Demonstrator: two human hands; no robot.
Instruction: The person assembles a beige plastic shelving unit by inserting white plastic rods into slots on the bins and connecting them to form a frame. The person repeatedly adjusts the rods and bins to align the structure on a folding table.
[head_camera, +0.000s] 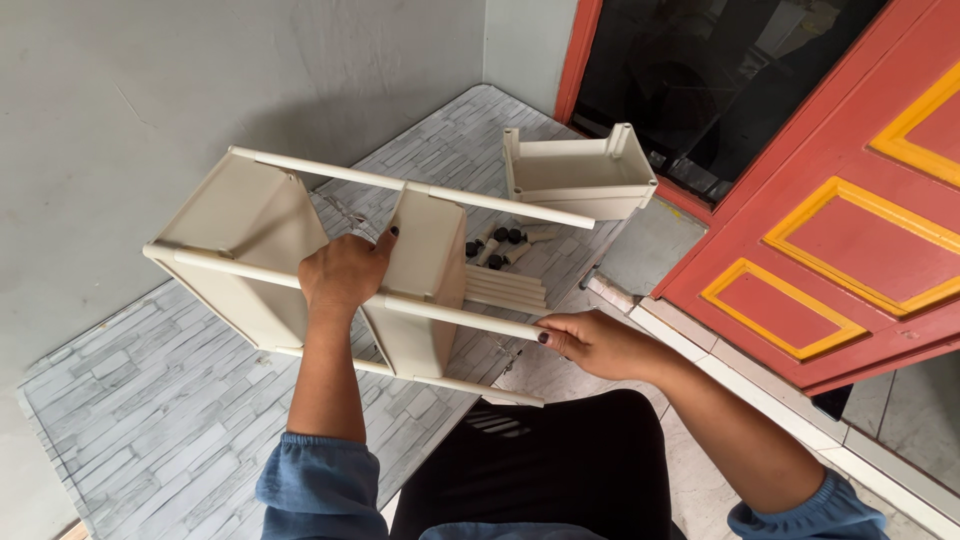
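A cream plastic shelf rack (250, 215) lies on its side in the air, two trays joined by white tubes. My left hand (343, 272) grips a tube where it meets the inner tray (425, 262). My right hand (592, 343) pinches the free end of that same tube (470, 318). Another tube runs along the top (500, 200), and one along the bottom (470, 386).
A third cream tray (580, 178) stands on the grey brick-pattern floor mat (160, 420). Loose white tubes (505, 287) and black-capped feet (497, 243) lie beside it. A red door with yellow panels (840, 230) stands open at right; a grey wall (150, 90) is at left.
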